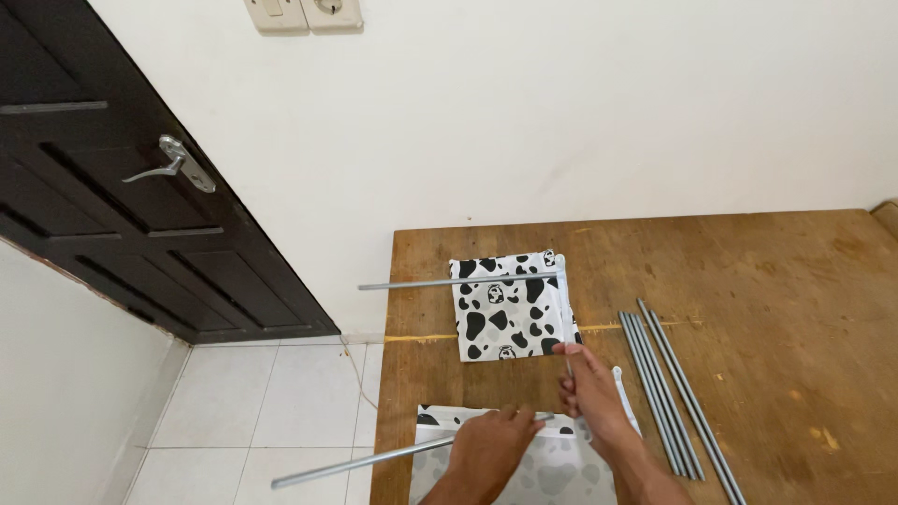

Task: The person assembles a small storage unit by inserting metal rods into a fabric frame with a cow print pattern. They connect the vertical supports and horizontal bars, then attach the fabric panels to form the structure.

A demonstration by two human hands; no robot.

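1. The left hand (pixel 486 447) is closed on a thin grey metal rod (pixel 374 459) near the wooden table's (pixel 776 271) front left corner; its long axis runs left-right, its far end pointing past the left edge.
2. The right hand (pixel 591 393) pinches what seems a white connector (pixel 564 316) on the folded black-and-white cow-print fabric (pixel 510 309).
3. Spare grey rods (pixel 669 383) lie lengthwise mid-table.
4. A dark door (pixel 112 187), white wall and tiled floor (pixel 262 411) surround the table.

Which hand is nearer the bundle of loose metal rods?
Right. The right hand is just left of the rods; the left hand is farther left, on another rod.
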